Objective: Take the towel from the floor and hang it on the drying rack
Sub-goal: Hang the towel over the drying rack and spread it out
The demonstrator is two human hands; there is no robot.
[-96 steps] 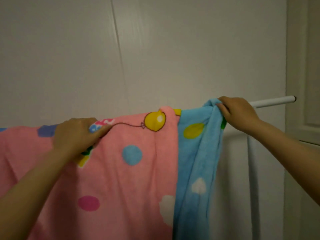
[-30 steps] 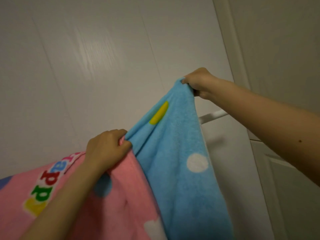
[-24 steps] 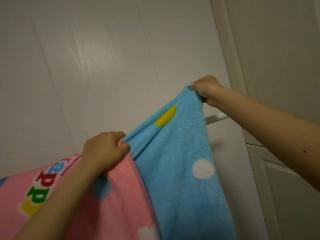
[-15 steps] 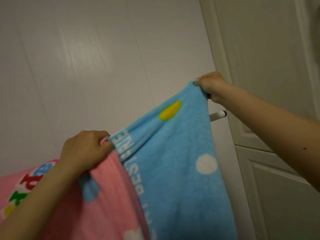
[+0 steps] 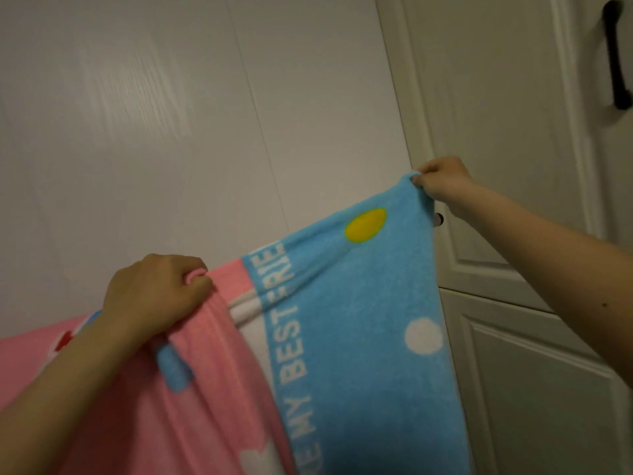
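Note:
A large towel [image 5: 359, 303], pink on the left and blue on the right with white lettering and coloured dots, hangs in front of me over the drying rack. My left hand [image 5: 154, 293] grips the pink top edge in a fist. My right hand [image 5: 442, 178] pinches the blue corner, lifted up and stretched to the right. Only the white tip of the rack's bar [image 5: 437, 219] peeks out beside the blue edge; the rest of the rack is hidden behind the cloth.
A white panelled wall [image 5: 205, 132] stands close behind the towel. A white cabinet door [image 5: 513, 371] with a black handle [image 5: 618, 56] fills the right side, just beyond the bar's end.
My right hand has drawn the blue corner farther right, spreading the towel so its white lettering shows. My left hand slid left along the top edge. The view turned right.

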